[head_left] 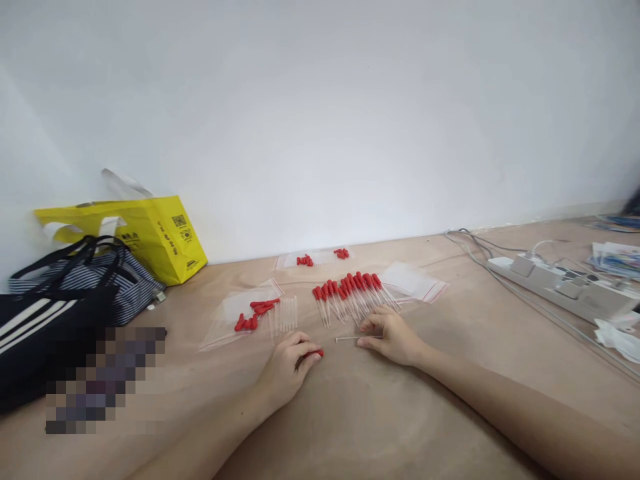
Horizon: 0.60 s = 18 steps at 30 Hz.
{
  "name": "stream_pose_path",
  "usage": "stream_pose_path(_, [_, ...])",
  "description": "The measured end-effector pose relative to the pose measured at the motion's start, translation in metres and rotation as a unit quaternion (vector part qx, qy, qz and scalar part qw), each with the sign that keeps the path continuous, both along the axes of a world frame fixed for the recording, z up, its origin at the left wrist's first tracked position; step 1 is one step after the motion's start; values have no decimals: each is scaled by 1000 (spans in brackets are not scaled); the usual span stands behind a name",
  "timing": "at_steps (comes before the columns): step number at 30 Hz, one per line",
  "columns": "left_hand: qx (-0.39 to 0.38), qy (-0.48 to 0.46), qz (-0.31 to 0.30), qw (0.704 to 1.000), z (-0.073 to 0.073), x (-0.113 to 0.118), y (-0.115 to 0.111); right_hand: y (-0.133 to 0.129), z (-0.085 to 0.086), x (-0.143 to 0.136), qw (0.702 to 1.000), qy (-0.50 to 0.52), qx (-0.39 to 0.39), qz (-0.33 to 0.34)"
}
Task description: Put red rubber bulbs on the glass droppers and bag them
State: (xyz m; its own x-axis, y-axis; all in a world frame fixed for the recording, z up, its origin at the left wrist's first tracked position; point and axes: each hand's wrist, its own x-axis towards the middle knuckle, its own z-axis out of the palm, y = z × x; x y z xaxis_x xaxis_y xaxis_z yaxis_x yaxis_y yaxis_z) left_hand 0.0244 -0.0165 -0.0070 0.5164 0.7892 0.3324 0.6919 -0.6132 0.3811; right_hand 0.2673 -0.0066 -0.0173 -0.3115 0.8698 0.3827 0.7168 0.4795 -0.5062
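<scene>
My left hand is closed on a red rubber bulb, whose end shows beyond the fingertips. To its right, my right hand pinches a thin clear tube that points left toward the bulb, with a gap between them. Behind my hands lies a row of droppers, clear tubes topped with red bulbs. Loose red bulbs rest on a clear plastic bag at the left, beside a small row of bare tubes.
Farther back are a bag with more red bulbs and a flat bag. A yellow bag and a black bag stand left. A power strip with cables lies right, near white tissue.
</scene>
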Motion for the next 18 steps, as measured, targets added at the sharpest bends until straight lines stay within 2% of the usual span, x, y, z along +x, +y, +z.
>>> stream_pose_path(7, [30, 23, 47, 998, 2, 7, -3, 5, -2, -16, 999, -17, -44, -17])
stream_pose_path(11, [39, 13, 52, 998, 0, 4, -3, -4, -5, -19, 999, -23, -7, -41])
stream_pose_path(18, [40, 25, 43, 998, -2, 3, -1, -16, 0, -27, 999, 25, 22, 3])
